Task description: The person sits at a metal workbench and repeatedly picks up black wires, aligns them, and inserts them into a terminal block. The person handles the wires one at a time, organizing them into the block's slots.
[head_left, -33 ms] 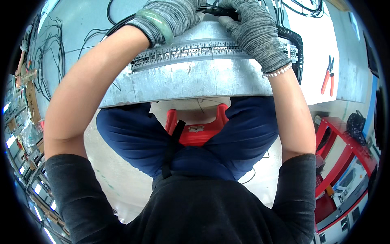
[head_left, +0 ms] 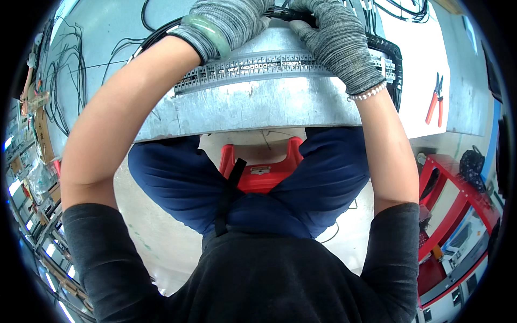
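Note:
At the far edge of the view, my left hand [head_left: 231, 21] and my right hand [head_left: 336, 40] wear grey knitted gloves. Both are closed around a bundle of black wires [head_left: 291, 14] that runs between them; the fingertips are partly hidden or cut off by the upper edge. Just nearer than the hands lies a terminal block strip [head_left: 258, 67], a long row of small metal-screw terminals on the metal panel [head_left: 258, 105]. Beyond my right wrist, a wrapped black wire harness [head_left: 397, 64] bends down beside the strip's right end.
Red-handled pliers [head_left: 434, 102] lie on a white sheet [head_left: 417, 59] at the right. Loose black wires [head_left: 75, 75] spread over the left side. A red stool [head_left: 261, 175] is between my legs, and a red metal rack [head_left: 458, 183] stands at the right.
My left forearm has shifted very slightly to the right. Both hands keep their hold on the wires.

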The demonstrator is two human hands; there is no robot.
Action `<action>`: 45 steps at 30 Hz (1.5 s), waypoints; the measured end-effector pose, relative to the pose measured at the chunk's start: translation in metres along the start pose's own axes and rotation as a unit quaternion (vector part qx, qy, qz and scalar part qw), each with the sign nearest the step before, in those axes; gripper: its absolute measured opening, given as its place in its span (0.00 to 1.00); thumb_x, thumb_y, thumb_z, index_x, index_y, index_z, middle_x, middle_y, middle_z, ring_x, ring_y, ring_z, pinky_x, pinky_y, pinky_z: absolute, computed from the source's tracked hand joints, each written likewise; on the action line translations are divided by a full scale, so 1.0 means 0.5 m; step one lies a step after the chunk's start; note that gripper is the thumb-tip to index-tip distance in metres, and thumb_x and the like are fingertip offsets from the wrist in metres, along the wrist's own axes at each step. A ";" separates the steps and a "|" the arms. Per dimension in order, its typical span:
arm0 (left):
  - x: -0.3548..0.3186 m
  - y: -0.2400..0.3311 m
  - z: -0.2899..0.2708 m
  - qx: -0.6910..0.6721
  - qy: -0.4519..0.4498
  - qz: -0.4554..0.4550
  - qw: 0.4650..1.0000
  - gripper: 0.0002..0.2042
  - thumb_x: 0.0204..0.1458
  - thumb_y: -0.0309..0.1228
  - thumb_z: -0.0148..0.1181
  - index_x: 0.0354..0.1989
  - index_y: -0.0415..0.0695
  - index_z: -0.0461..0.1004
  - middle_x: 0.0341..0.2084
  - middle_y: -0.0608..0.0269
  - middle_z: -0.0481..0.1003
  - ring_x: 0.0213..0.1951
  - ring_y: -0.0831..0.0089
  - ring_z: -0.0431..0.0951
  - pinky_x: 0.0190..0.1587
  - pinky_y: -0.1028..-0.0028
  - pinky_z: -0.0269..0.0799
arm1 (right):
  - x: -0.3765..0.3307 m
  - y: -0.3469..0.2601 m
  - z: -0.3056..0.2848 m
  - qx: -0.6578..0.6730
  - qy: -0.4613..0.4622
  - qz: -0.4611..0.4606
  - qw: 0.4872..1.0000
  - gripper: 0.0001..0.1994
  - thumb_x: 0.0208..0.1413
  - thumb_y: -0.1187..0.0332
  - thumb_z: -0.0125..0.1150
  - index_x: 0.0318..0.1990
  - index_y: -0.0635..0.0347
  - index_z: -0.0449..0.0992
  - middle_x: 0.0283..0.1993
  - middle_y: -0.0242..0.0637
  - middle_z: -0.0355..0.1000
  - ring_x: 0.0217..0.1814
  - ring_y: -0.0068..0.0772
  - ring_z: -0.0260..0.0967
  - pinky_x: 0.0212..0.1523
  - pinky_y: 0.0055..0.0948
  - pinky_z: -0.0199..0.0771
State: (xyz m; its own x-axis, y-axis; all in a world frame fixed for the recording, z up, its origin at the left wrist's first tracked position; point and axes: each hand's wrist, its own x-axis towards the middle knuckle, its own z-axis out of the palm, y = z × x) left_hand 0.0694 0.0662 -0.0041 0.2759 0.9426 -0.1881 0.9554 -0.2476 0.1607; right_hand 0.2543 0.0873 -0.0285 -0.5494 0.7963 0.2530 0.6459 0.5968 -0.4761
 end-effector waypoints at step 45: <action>-0.057 -0.015 0.068 0.064 -0.030 0.009 0.997 0.13 0.56 0.40 0.52 0.41 0.48 0.78 0.33 0.59 0.75 0.38 0.62 0.77 0.44 0.64 0.73 | 0.122 -0.031 0.005 0.155 -0.273 0.177 0.933 0.13 0.51 0.65 0.58 0.41 0.62 0.78 0.28 0.43 0.76 0.30 0.33 0.75 0.34 0.30 0.75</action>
State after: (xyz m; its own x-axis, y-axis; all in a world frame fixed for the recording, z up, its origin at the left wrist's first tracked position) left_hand 0.0581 0.0338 -0.0327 0.2960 0.9233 -0.2449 0.9545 -0.2953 0.0405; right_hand 0.2091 0.1263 -0.0078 -0.5737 0.7184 -0.3934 0.7002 0.1809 -0.6907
